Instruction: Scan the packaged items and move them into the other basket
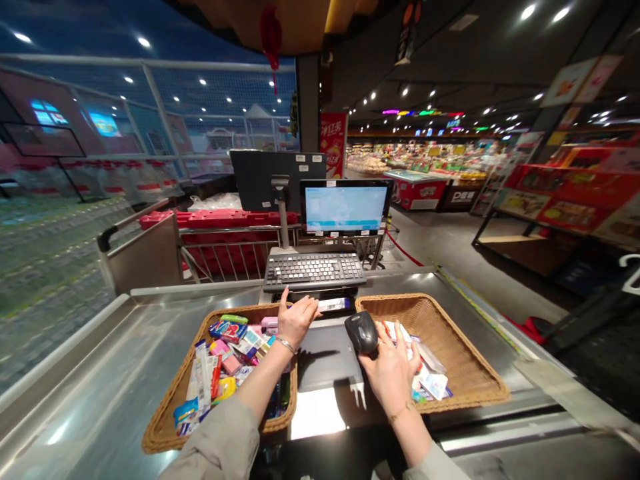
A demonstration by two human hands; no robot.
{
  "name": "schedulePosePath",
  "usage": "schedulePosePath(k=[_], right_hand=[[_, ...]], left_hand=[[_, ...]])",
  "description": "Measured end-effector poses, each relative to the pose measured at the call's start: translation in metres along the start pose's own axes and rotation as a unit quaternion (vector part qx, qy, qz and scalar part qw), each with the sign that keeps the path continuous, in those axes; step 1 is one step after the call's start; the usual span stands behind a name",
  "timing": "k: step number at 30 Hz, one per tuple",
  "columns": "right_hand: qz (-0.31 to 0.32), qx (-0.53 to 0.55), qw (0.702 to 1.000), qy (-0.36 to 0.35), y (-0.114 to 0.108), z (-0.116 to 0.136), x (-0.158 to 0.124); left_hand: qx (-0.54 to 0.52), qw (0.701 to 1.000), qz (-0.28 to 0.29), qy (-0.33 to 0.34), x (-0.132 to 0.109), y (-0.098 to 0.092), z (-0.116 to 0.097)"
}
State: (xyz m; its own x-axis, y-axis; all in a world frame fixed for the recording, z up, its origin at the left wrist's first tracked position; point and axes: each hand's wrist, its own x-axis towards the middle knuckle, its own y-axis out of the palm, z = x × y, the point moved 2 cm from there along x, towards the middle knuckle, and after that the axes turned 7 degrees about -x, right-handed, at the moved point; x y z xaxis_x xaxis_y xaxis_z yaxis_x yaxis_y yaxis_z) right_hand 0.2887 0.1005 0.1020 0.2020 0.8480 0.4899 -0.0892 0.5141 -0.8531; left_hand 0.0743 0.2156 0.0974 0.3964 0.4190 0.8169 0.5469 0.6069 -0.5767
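Observation:
My left hand (299,322) is over the right edge of the left wicker basket (170,407), its fingers closed on one end of a slim white and blue packet (334,305). Mixed small packets (230,357) lie in that basket. My right hand (393,367) rests at the left side of the right wicker basket (465,353), fingers spread, beside a black handheld scanner (362,333). Whether it touches the scanner is hard to tell. Under and beyond its fingers are a few white packets (434,385).
A black keyboard (315,268) stands behind the baskets, with a lit monitor (346,208) and a second screen's back (273,180) beyond. The metal counter (100,373) stretches left. A cart (145,250) stands behind it. Shelves (565,200) are at the right.

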Motion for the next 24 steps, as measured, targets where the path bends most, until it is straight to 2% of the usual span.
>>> schedulePosePath(k=[10,17,24], right_hand=[[-0.018,-0.035,0.996,0.077,-0.012,-0.037,-0.002],[-0.026,-0.064,0.991,0.119,-0.010,-0.069,-0.008],[-0.033,-0.058,0.985,0.157,-0.013,-0.091,-0.011]], left_hand=[[-0.040,0.998,-0.003,0.038,0.024,0.025,-0.023],[-0.067,0.995,0.008,0.075,0.040,0.039,-0.044],[-0.099,0.988,0.040,0.109,0.045,0.058,-0.061]])
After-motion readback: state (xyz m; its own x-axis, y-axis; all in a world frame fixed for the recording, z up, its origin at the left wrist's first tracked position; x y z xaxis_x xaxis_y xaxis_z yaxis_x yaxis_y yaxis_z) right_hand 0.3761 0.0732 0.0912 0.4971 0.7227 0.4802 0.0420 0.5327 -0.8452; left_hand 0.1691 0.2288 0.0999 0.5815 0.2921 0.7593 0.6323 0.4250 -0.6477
